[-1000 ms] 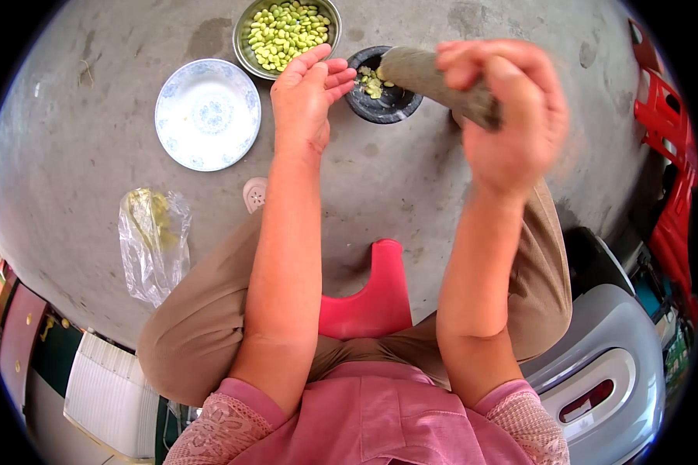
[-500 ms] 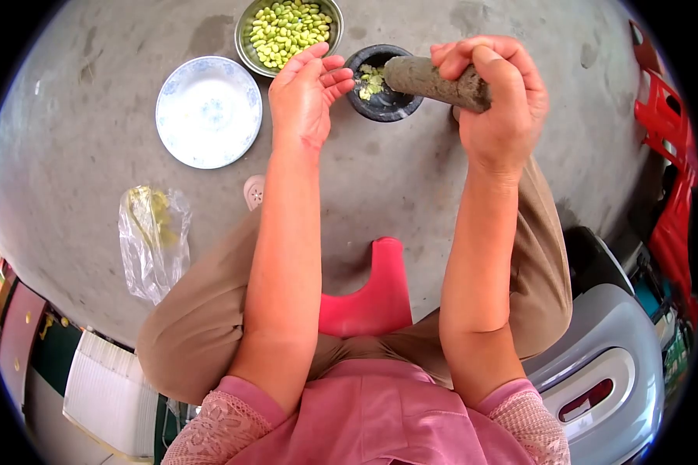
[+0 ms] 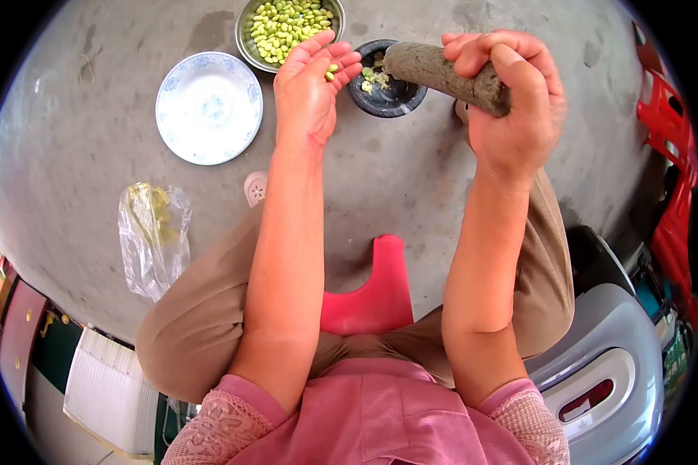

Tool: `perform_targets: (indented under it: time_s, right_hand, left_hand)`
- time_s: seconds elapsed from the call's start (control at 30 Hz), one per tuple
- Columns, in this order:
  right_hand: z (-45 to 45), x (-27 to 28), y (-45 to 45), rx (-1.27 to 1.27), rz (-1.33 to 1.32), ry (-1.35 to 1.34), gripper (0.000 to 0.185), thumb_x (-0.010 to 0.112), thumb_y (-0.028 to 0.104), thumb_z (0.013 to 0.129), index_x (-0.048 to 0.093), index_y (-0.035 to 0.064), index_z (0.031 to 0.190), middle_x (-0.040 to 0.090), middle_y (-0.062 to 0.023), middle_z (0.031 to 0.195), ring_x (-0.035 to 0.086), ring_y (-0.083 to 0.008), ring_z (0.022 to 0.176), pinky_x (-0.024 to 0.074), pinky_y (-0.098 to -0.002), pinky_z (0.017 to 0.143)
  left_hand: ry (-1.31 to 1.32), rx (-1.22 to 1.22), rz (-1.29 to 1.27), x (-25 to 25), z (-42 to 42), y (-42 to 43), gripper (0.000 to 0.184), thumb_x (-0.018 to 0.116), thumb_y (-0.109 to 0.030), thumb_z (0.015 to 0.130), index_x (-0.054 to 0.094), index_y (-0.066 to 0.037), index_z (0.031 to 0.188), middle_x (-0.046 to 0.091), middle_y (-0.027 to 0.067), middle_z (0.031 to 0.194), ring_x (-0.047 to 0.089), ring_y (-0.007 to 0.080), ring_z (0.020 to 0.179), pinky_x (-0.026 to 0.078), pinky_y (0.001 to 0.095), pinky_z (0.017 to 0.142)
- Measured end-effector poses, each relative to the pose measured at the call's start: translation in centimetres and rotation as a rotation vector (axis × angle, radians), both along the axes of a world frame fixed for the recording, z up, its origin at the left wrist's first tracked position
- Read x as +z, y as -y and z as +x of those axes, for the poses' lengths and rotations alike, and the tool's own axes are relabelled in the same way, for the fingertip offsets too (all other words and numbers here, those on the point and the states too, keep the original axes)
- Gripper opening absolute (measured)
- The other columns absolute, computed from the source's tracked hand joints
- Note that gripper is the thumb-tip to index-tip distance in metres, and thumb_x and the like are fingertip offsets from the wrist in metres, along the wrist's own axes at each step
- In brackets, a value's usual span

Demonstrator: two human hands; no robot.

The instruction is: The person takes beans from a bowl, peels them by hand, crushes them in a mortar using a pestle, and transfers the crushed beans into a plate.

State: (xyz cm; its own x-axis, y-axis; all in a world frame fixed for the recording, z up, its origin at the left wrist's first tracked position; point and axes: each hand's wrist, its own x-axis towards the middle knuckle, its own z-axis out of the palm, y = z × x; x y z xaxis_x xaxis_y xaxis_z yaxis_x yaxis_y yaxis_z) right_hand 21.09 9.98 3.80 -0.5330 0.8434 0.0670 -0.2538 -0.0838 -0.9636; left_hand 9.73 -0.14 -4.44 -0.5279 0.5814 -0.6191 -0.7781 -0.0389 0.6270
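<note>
In my right hand (image 3: 527, 97) is a thick grey stone pestle (image 3: 434, 68), gripped around its upper end and tilted. Its lower end is held at the rim of a dark stone mortar (image 3: 402, 107). Crushed pale green bits (image 3: 375, 77) lie inside the mortar. My left hand (image 3: 306, 97) is turned palm up, fingers loosely curled, with a couple of green beans (image 3: 331, 72) in it. It hovers between the mortar and a metal bowl (image 3: 245, 48) heaped with shelled green beans (image 3: 288, 25).
A white plate with a blue pattern (image 3: 209, 108) sits on the concrete floor to the left. Below it lies a clear plastic bag (image 3: 153, 240) with something yellow-green inside. A red plastic stool (image 3: 368, 306) is between my legs; a grey plastic stool (image 3: 624, 341) stands at right.
Green beans now show in my left hand, which has shifted slightly right and up. My right hand has moved right with the pestle, drawing its end toward the mortar's rim.
</note>
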Motion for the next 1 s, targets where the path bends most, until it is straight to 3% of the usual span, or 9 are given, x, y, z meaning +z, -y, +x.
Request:
perform_targets:
  time_s: [0.17, 0.27, 0.47, 0.53, 0.6, 0.7, 0.73, 0.83, 1.0]
  right_hand:
    - [-1.1, -4.7, 2.0, -0.099, -0.039, 0.228, 0.006, 0.052, 0.001, 0.074, 0.057, -0.0017, 0.073, 0.057, -0.0041, 0.063, 0.053, -0.0084, 0.06, 0.043, -0.021, 0.055]
    - [-1.0, -7.5, 2.4, -0.133, -0.102, 0.273, 0.006, 0.052, 0.0, 0.074, 0.057, -0.002, 0.073, 0.057, -0.0041, 0.063, 0.053, -0.0082, 0.059, 0.0428, -0.0204, 0.055]
    - [0.0, -1.6, 0.7, -0.154, -0.09, 0.082, 0.009, 0.048, -0.003, 0.076, 0.056, -0.0042, 0.074, 0.058, -0.0073, 0.063, 0.054, -0.0111, 0.059, 0.0427, -0.0211, 0.056]
    - [0.2, 0.8, 0.3, -0.15, -0.047, 0.043, 0.009, 0.048, -0.003, 0.076, 0.056, -0.0042, 0.075, 0.057, -0.0075, 0.063, 0.054, -0.0112, 0.059, 0.0425, -0.0213, 0.056]
    - [0.3, 2.5, 0.1, -0.111, -0.016, 0.053, 0.016, 0.04, 0.0, 0.078, 0.055, -0.0042, 0.078, 0.055, -0.0129, 0.067, 0.054, -0.0223, 0.066, 0.0451, -0.041, 0.076]
    - [-0.3, 1.4, 0.4, -0.064, 0.035, 0.112, 0.014, 0.041, -0.001, 0.077, 0.055, -0.0044, 0.078, 0.055, -0.0127, 0.067, 0.054, -0.0214, 0.065, 0.0453, -0.0408, 0.076]
    - [-1.0, -0.3, 0.7, -0.086, -0.076, 0.043, 0.009, 0.048, -0.001, 0.076, 0.057, -0.0027, 0.073, 0.057, -0.0061, 0.061, 0.053, -0.0104, 0.057, 0.042, -0.0218, 0.054]
    - [-1.6, -6.6, 2.4, -0.084, -0.135, 0.336, 0.008, 0.051, 0.001, 0.074, 0.057, -0.0021, 0.07, 0.057, -0.0037, 0.06, 0.052, -0.0084, 0.056, 0.0413, -0.0201, 0.053]
    - [0.0, -4.0, 0.7, -0.075, -0.117, 0.059, 0.009, 0.048, 0.0, 0.076, 0.056, -0.0013, 0.071, 0.058, -0.0068, 0.062, 0.054, -0.0119, 0.06, 0.0432, -0.0227, 0.057]
  left_hand:
    - [-0.031, -0.028, -0.015, -0.2, 0.0, 0.1, 0.028, 0.044, -0.002, 0.084, 0.043, 0.006, 0.111, 0.055, 0.0168, 0.095, 0.056, 0.0261, 0.086, 0.048, 0.0349, 0.076]
    - [0.003, -0.087, 0.027, 0.4, 0.2, -0.1, 0.029, 0.042, -0.01, 0.087, 0.043, 0.005, 0.112, 0.055, 0.017, 0.098, 0.056, 0.0253, 0.09, 0.046, 0.0346, 0.08]
    - [-0.106, -0.284, 0.049, 0.5, 0.6, -0.4, 0.045, 0.032, -0.032, 0.092, 0.04, 0.004, 0.118, 0.053, 0.0176, 0.109, 0.053, 0.0238, 0.099, 0.04, 0.0332, 0.086]
    - [-0.127, -0.23, 0.03, 0.8, 0.2, -0.4, 0.046, 0.032, -0.032, 0.092, 0.041, 0.005, 0.117, 0.052, 0.0185, 0.109, 0.053, 0.0248, 0.099, 0.041, 0.0337, 0.086]
    - [-0.116, -0.095, 0.008, 1.1, -0.3, -0.4, 0.045, 0.036, -0.031, 0.09, 0.043, 0.007, 0.113, 0.053, 0.0197, 0.104, 0.054, 0.0272, 0.095, 0.044, 0.0358, 0.081]
    - [-0.093, 0.04, -0.071, 0.7, -0.7, 0.1, 0.039, 0.039, -0.027, 0.088, 0.045, 0.006, 0.108, 0.053, 0.0183, 0.098, 0.055, 0.0271, 0.089, 0.045, 0.0365, 0.077]
    - [-0.078, 0.083, -0.095, 0.6, -0.8, 0.1, 0.035, 0.042, -0.024, 0.087, 0.047, 0.005, 0.105, 0.054, 0.0167, 0.093, 0.055, 0.0261, 0.083, 0.046, 0.0364, 0.075]
    - [-0.048, 0.1, -0.097, 0.2, -0.7, 0.3, 0.033, 0.043, -0.023, 0.087, 0.047, 0.005, 0.104, 0.054, 0.0161, 0.092, 0.056, 0.0258, 0.082, 0.047, 0.0358, 0.073]
    - [-0.054, 0.097, -0.123, 0.1, -0.7, 0.5, 0.03, 0.044, -0.021, 0.087, 0.049, 0.004, 0.103, 0.055, 0.0147, 0.09, 0.056, 0.025, 0.08, 0.047, 0.0352, 0.071]
